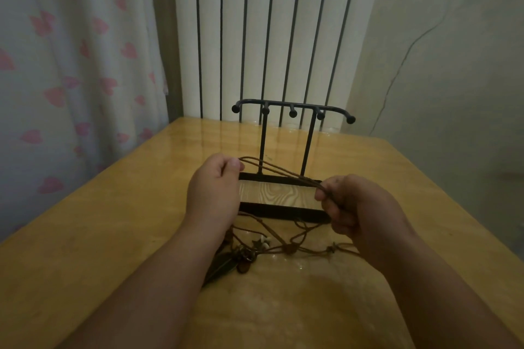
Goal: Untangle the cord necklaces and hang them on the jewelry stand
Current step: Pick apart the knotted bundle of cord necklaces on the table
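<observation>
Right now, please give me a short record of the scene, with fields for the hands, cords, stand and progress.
left: the left hand pinches the cord necklaces
right: the right hand grips the same strands, stretched between both hands
tangle: the remaining cord, with pendants, trails down to the table
stand: jewelry stand upright behind the hands, hooks bare
progress: nothing hung yet

at frame centre the left hand (215,187) and right hand (360,207) pinch brown cords (280,173) stretched between them before the black jewelry stand (292,113), pendants (246,258) tangled on the wooden table (85,235) below.
</observation>
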